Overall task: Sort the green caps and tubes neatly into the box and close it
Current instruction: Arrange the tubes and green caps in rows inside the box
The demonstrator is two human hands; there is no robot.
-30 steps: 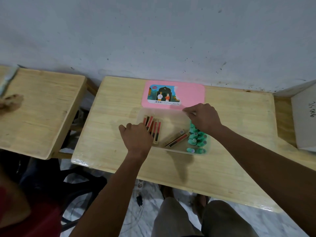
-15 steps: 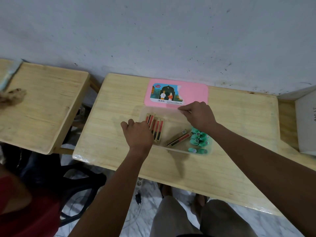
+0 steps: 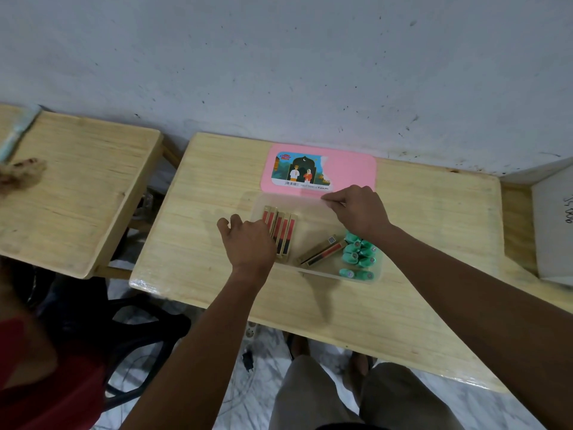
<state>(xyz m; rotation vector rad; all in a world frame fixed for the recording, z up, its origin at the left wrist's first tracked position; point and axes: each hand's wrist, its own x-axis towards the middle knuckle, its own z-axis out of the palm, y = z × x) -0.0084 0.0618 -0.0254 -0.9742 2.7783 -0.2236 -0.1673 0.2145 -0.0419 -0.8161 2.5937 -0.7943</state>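
Note:
A clear plastic box [image 3: 319, 274] lies on the wooden desk [image 3: 434, 274]. Inside it, several red-and-gold tubes [image 3: 283, 231] stand in a row at the left, and two more tubes [image 3: 322, 251] lie tilted in the middle. Several green caps [image 3: 358, 254] are bunched at its right end. The pink lid [image 3: 350, 172] with a picture label lies flat just behind the box. My left hand [image 3: 248, 243] is curled over the box's left end. My right hand [image 3: 359, 209] pinches where the lid's near edge meets the box's far rim.
A second wooden desk [image 3: 77, 187] stands to the left across a gap. A white carton [image 3: 555, 225] sits at the far right. A person in red [image 3: 46, 367] and a black chair [image 3: 139, 336] are at lower left. The wall runs behind the desk.
My right hand has drawn back off the green caps toward the lid's near edge, so the caps now show fully. My left hand stays on the box's left end.

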